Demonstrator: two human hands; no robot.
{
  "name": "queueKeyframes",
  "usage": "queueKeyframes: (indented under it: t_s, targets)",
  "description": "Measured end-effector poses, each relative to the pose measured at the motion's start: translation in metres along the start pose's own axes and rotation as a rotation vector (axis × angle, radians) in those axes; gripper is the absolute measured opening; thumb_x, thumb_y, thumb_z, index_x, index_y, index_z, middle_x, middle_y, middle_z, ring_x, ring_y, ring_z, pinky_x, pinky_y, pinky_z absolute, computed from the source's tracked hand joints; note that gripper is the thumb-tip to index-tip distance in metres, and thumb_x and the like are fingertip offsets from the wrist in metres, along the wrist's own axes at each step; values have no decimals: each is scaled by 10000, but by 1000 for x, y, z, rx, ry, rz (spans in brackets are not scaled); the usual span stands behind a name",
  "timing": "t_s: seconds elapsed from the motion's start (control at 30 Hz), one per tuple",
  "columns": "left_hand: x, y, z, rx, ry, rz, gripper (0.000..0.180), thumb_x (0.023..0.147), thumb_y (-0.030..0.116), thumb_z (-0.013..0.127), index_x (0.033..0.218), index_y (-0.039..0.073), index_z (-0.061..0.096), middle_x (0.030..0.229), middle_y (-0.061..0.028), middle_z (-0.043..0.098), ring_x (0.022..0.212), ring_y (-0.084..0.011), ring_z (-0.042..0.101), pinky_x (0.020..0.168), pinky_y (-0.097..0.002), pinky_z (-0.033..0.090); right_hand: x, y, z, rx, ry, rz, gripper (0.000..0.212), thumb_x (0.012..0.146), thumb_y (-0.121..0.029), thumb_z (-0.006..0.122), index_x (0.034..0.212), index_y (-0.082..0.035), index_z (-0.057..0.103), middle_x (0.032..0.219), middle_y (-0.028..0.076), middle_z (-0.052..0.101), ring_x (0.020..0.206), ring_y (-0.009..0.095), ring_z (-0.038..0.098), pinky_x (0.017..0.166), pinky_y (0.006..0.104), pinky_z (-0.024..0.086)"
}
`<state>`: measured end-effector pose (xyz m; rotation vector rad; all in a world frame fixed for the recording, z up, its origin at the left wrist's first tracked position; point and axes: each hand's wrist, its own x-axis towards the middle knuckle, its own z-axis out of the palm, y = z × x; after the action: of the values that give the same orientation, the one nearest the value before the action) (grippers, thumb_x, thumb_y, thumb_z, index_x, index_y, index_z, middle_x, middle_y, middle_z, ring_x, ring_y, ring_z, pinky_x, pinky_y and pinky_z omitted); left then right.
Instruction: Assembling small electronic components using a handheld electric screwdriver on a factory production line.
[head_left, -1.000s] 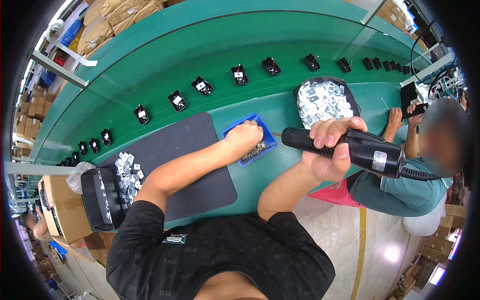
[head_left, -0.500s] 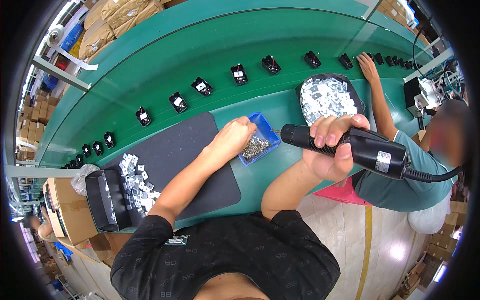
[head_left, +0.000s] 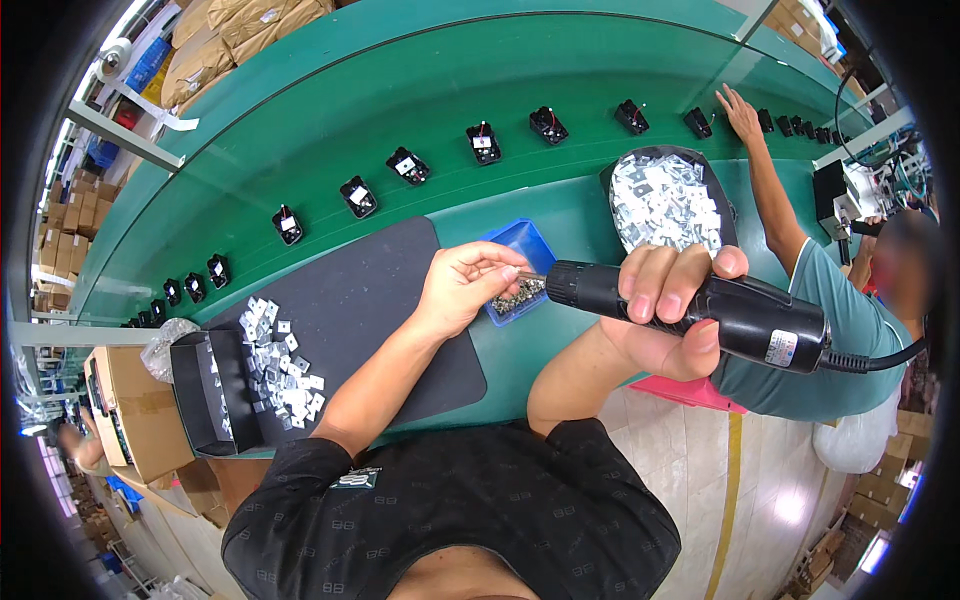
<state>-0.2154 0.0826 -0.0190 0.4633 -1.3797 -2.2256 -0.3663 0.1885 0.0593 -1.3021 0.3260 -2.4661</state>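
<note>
My right hand [head_left: 665, 305] is wrapped round a black electric screwdriver [head_left: 765, 318], held level with its bit pointing left. At the bit's tip, the thumb and forefinger of my left hand [head_left: 465, 288] are pinched together; whatever is between them is too small to make out. Both hands are raised over a blue plastic tray [head_left: 523, 238] of small metal screws [head_left: 515, 297], which they partly cover. Left of the tray lies a dark grey mat [head_left: 375, 290], with a heap of small silvery metal plates [head_left: 285, 365] at its left end.
Black plastic housings [head_left: 483, 145] stand in a row along the green conveyor [head_left: 340, 130]. A black bin of metal plates [head_left: 665, 200] sits right of the tray. At far left is a black open box [head_left: 205, 400]. A co-worker's hand [head_left: 738, 115] reaches over the line at right.
My left hand has come up out of the tray to the screwdriver bit's tip. The screwdriver has shifted slightly down. The co-worker's hand has lifted off a housing, fingers now spread.
</note>
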Motion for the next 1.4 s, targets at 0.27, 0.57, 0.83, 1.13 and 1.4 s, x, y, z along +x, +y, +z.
queueKeyframes:
  t_s: [0.27, 0.57, 0.83, 1.13, 1.4]
  targets:
    - [-6, 0, 2, -78, 33, 33, 135, 822, -17, 588, 951, -40, 617, 850, -132, 653, 708, -119, 608, 668, -245, 514, 1, 0, 2, 25, -3, -13, 434, 821, -222, 566, 1173, -43, 386, 756, 35, 523, 586, 131, 501, 563, 275, 396]
    - [-2, 3, 4, 29, 69, 39, 141, 815, -46, 571, 949, -51, 617, 861, -152, 646, 713, -151, 606, 659, -267, 507, 7, 5, -2, 44, -110, 33, 441, 822, -227, 588, 1173, -59, 380, 745, 26, 504, 584, 127, 489, 555, 270, 382]
    - [-1, 0, 6, -39, 78, 108, 136, 821, -46, 577, 949, -51, 623, 866, -145, 645, 733, -140, 603, 674, -261, 510, 8, 6, -2, 8, -129, -21, 465, 832, -246, 585, 1189, -41, 369, 757, 38, 508, 578, 132, 493, 549, 269, 386]
    - [-6, 4, 13, 68, 78, 231, 132, 817, -68, 568, 943, -56, 607, 936, -166, 638, 875, -198, 630, 774, -296, 536, 9, 2, 3, 15, -37, -29, 572, 828, -260, 609, 1270, -42, 318, 770, 35, 499, 605, 130, 484, 577, 274, 391]
    - [-16, 7, 14, 57, 102, 277, 152, 830, -72, 552, 975, -58, 593, 959, -169, 635, 878, -196, 629, 801, -305, 535, 15, 10, 14, -74, -43, -96, 671, 805, -213, 616, 1333, -34, 243, 864, 58, 510, 732, 155, 512, 675, 308, 390]
